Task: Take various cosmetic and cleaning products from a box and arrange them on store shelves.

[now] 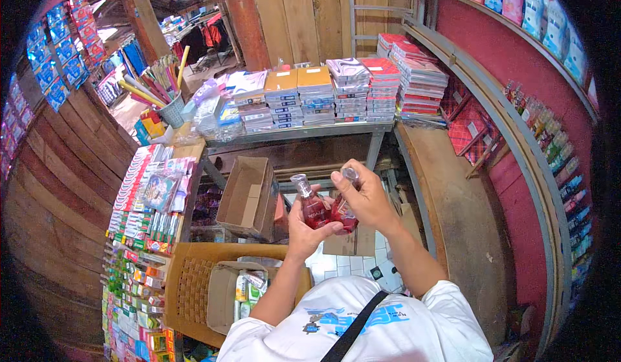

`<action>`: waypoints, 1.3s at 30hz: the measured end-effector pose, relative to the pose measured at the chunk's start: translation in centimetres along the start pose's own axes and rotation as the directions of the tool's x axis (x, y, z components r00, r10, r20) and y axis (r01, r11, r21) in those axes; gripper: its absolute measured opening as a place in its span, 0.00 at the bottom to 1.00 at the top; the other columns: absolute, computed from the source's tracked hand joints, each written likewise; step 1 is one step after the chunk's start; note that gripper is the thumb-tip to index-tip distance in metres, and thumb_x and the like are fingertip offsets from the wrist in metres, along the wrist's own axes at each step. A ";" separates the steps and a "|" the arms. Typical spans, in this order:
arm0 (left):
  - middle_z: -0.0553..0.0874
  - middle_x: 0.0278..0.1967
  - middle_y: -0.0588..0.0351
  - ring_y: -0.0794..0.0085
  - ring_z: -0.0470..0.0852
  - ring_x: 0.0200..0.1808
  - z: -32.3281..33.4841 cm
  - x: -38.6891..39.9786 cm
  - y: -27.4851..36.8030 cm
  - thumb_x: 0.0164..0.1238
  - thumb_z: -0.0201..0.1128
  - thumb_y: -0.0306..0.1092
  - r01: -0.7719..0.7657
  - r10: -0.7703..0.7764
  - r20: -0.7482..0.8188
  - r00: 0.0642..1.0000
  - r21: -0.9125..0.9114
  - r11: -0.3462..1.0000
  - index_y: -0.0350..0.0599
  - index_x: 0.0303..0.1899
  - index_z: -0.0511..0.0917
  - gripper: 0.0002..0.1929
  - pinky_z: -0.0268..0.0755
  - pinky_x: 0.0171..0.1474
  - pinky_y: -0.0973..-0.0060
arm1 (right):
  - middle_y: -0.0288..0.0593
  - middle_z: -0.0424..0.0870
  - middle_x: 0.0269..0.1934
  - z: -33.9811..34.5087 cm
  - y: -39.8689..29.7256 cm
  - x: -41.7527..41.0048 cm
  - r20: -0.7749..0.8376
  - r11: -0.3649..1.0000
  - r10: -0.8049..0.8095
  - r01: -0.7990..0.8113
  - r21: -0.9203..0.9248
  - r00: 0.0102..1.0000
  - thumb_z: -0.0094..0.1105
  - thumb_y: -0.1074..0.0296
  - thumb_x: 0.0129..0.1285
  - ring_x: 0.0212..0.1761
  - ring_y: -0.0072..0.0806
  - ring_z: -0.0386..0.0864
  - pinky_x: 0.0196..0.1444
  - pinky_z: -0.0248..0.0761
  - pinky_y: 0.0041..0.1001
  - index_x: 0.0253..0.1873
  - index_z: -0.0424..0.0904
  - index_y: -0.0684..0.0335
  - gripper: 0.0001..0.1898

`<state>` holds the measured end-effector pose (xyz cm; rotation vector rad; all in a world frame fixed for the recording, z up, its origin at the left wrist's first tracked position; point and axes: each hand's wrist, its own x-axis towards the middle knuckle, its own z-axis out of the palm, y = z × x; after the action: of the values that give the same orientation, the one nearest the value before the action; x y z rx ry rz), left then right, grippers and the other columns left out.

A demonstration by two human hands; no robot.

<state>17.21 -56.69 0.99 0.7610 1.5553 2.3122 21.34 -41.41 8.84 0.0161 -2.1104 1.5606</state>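
Two red glass bottles with clear caps, perfume bottles by their shape, are held in front of my chest. My left hand (310,226) cradles the left red bottle (314,210) from below, its thumb reaching across toward the second one. Around the upper part of the right red bottle (347,221) my right hand (365,197) is closed, with fingers and thumb near its cap. Both bottles lean slightly and stand side by side, nearly touching. Each bears writing. My fingers hide part of the right bottle.
An open cardboard box (245,199) stands beyond my left hand. A brown woven-back chair (189,270) holds another box (220,299) of bottles. Stacked notebooks (315,93) line the metal-framed table ahead. A wooden bench (461,216) runs along the right; packed toothpaste boxes (140,226) are at left.
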 end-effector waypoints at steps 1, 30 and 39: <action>0.83 0.47 0.52 0.71 0.85 0.46 -0.1 0.2 0.0 0.43 0.83 0.28 -0.016 0.015 -0.011 1.000 -0.062 0.998 0.40 0.67 0.63 0.47 0.79 0.52 0.72 | 0.29 0.70 0.24 -0.3 0.0 -0.1 0.018 1.000 0.023 -0.023 0.002 1.000 0.61 0.57 0.71 0.27 0.13 0.64 0.28 0.60 0.22 0.35 0.73 0.63 0.15; 0.78 0.54 0.53 0.72 0.79 0.54 2.4 3.4 2.1 0.34 0.87 0.32 -0.044 0.032 0.253 0.967 0.043 0.998 0.38 0.72 0.55 0.60 0.73 0.59 0.72 | 0.31 0.77 0.27 -2.5 -0.5 -1.5 0.193 0.999 -0.023 0.032 -0.044 0.981 0.66 0.70 0.63 0.30 0.11 0.71 0.30 0.66 0.21 0.39 0.75 0.65 0.08; 0.78 0.55 0.56 0.72 0.80 0.54 5.0 3.8 1.8 0.33 0.87 0.30 -0.068 0.052 0.321 0.946 0.041 0.997 0.40 0.73 0.54 0.61 0.74 0.59 0.71 | 0.38 0.80 0.29 -5.0 0.0 -1.5 0.099 0.995 -0.024 0.014 0.099 0.995 0.64 0.69 0.63 0.30 0.16 0.74 0.32 0.70 0.24 0.40 0.76 0.66 0.08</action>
<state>16.89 -51.65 5.14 1.1469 1.4654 2.0645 24.64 -37.35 9.32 0.1509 -2.1005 1.6833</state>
